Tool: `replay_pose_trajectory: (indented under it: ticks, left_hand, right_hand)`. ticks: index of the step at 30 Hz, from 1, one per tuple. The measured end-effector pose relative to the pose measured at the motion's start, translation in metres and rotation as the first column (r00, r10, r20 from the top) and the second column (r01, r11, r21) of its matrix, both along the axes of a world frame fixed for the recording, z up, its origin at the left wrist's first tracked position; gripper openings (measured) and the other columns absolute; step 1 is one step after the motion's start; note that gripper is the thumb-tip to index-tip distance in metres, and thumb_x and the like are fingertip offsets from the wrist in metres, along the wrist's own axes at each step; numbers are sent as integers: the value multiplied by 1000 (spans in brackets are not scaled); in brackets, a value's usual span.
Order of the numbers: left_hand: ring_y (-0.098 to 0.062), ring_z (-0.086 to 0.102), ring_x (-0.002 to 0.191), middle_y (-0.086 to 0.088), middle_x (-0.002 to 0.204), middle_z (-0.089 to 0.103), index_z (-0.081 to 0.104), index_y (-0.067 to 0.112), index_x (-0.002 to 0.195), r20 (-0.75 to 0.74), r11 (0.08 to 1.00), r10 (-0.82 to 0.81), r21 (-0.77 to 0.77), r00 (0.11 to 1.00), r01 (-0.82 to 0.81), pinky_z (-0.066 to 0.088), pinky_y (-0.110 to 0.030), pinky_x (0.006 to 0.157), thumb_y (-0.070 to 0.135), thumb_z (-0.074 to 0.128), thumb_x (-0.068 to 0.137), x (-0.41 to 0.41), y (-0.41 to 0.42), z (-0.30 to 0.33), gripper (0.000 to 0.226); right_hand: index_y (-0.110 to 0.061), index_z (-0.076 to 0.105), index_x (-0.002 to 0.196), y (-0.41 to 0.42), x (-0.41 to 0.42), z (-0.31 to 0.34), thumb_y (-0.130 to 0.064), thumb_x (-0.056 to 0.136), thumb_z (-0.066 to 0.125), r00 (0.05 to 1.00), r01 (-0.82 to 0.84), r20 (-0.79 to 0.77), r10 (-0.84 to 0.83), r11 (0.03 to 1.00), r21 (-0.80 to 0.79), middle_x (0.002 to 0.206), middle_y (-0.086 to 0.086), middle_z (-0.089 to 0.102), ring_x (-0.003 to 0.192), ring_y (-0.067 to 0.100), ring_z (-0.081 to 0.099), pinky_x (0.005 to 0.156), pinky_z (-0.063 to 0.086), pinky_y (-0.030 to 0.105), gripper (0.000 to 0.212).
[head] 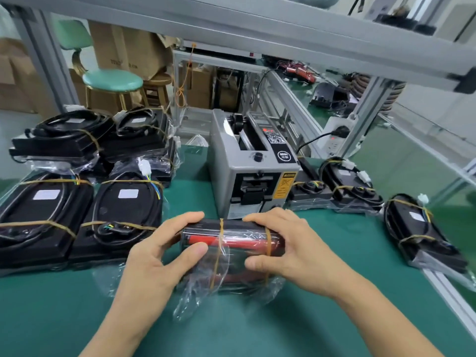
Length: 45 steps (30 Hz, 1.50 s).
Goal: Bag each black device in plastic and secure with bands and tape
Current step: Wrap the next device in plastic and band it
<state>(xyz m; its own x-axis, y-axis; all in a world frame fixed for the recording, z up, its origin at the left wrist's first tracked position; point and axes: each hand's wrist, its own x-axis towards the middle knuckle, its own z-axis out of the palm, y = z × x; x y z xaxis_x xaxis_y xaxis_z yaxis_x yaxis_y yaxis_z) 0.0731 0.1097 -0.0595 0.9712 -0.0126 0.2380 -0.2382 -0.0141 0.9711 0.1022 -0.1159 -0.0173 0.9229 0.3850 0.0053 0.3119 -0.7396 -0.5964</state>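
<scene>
A black device with a red part, wrapped in a clear plastic bag, is held just above the green mat in front of the tape dispenser. Two tan rubber bands run round it. My left hand grips its left end, thumb on the near face and fingers over the top. My right hand grips its right end the same way. Loose bag plastic hangs out below the device toward me.
A grey tape dispenser stands just behind the device. Several bagged, banded black devices lie stacked at the left. More black devices lie to the right, near the table's aluminium edge rail. A frame beam crosses overhead.
</scene>
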Motion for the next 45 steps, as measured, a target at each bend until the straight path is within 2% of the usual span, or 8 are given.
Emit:
replay_pose_trajectory:
  ticks: [3,5,8,17,26,32,38,45]
  left_hand:
    - [-8,63,111,9,115,70,71,37,107,49,995,93,-38,994,-91,45,-17,97,21,75,66,-3,-6,-5,45]
    - [-8,63,109,9,115,70,71,34,106,70,987,153,-51,986,-150,44,-15,97,19,75,65,-7,-10,-9,44]
    - [-9,63,108,8,114,69,72,30,102,104,979,198,-69,975,-191,43,-18,99,16,74,64,-15,-18,-10,40]
    - [-5,63,101,11,110,69,69,27,102,131,963,270,-56,954,-265,43,-11,94,21,74,65,-15,-23,-7,38]
    - [-16,63,106,7,115,67,69,40,104,144,968,249,-78,958,-240,46,-26,98,19,83,68,-11,-20,-14,44]
    - [-18,62,111,8,115,67,67,41,103,183,957,288,-60,940,-282,45,-31,101,33,79,66,-18,-26,-13,39]
    - [-15,60,110,14,109,63,65,34,100,226,904,423,-33,877,-427,47,-28,95,24,78,68,-23,-47,-10,36]
    - [-19,59,111,8,110,64,62,32,99,139,931,365,-55,921,-361,43,-16,93,37,73,61,-40,-48,-10,39]
  right_hand:
    - [-43,63,117,-6,10,11,-47,75,72,952,199,-287,-109,931,307,108,-24,63,103,-6,57,86,44,9,43]
    - [-31,73,99,-6,24,11,-27,86,68,878,453,-369,-305,777,437,93,-17,71,90,0,63,74,45,12,14]
    - [-24,72,84,4,41,11,-23,88,67,778,626,-417,-470,637,449,77,-10,66,73,6,59,64,40,20,6]
    - [-18,64,76,27,62,13,-19,82,76,649,759,-520,-555,427,491,74,-5,56,75,9,49,84,34,30,13]
    - [-13,57,69,35,75,8,-14,78,78,552,825,-583,-596,293,483,61,0,50,54,12,44,47,33,21,23]
    - [-18,61,74,18,60,20,-26,78,76,599,801,-584,-547,398,448,68,-2,53,59,10,43,45,33,25,18]
    - [-25,78,72,23,-10,63,-31,61,81,879,465,-393,-271,670,579,77,-20,69,72,-11,59,74,32,22,13]
    - [-16,73,60,51,-36,48,-19,77,70,897,350,-424,-125,787,508,121,-15,64,121,-23,35,88,28,19,17]
